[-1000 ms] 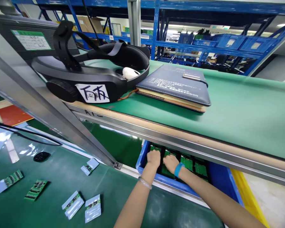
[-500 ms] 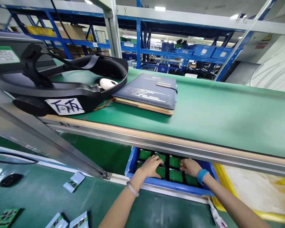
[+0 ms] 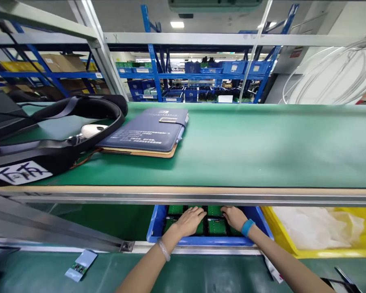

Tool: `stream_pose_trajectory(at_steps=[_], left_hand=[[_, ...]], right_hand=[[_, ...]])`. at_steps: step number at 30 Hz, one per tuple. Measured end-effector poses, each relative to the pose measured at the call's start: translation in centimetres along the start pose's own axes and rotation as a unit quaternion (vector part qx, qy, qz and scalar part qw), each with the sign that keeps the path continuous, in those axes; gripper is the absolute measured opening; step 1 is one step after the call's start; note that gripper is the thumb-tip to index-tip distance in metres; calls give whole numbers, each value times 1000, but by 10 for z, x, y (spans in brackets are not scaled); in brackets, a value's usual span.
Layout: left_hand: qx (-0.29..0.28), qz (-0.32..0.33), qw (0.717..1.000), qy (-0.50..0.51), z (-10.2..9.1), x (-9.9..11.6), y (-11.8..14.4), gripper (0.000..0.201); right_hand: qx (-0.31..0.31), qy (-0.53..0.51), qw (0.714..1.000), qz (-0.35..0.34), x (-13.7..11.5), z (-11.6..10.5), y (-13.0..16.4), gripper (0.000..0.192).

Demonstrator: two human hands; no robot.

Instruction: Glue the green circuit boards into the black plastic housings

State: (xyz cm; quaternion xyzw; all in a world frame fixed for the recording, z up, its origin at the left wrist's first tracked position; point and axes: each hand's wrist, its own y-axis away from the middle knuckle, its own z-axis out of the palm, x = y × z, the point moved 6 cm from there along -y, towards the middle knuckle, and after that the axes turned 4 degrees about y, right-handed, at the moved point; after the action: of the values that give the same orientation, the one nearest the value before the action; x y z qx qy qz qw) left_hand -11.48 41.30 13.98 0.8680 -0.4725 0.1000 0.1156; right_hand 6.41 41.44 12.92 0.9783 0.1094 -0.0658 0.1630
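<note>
— Both hands are reaching into the blue bin point(image 3: 155, 228) under the shelf point(image 3: 183, 194). The left hand point(image 3: 190, 220) is lying spread, fingers apart, on the green circuit boards point(image 3: 216, 226); the right hand point(image 3: 234, 217) is curling over a board, though I cannot tell if it is gripping.

— And the risk?

— The shelf is hiding the boards, so fingers are likely pressing on components, or a board is catching on the black dividers.

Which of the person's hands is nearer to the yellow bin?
The right hand. It lies in the blue bin over the green boards, toward the side next to the yellow bin. The left hand is in the same bin, farther from it.
</note>
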Motion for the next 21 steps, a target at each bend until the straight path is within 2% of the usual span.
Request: stream_pose_trajectory(at_steps=[4, 7, 10, 13, 16, 18, 19, 21], left_hand=[[-29, 8, 999, -16, 6, 3, -7, 28], [-47, -2, 999, -16, 11, 2, -9, 30], [-49, -21, 999, -4, 13, -3, -8, 34], [-25, -39, 999, 15, 8, -8, -5, 33], [48, -73, 996, 27, -7, -10, 0, 25], [120, -103, 987, 32, -21, -14, 4, 31], [155, -114, 981, 35, -27, -18, 5, 34], [213, -124, 968, 43, -33, -29, 5, 37]], right_hand=[[32, -42, 999, -2, 5, -1, 13, 25], [68, -80, 994, -14, 8, -4, 33, 20], [122, -127, 984, -33, 6, -8, 63, 29], [186, -172, 967, -34, -3, -3, 106, 36], [229, -191, 954, -15, -17, 24, 158, 37], [247, -182, 952, 11, -18, 52, 190, 36], [259, -172, 949, 43, -9, 68, 206, 35], [294, -143, 934, 146, 27, 97, 242, 36]])
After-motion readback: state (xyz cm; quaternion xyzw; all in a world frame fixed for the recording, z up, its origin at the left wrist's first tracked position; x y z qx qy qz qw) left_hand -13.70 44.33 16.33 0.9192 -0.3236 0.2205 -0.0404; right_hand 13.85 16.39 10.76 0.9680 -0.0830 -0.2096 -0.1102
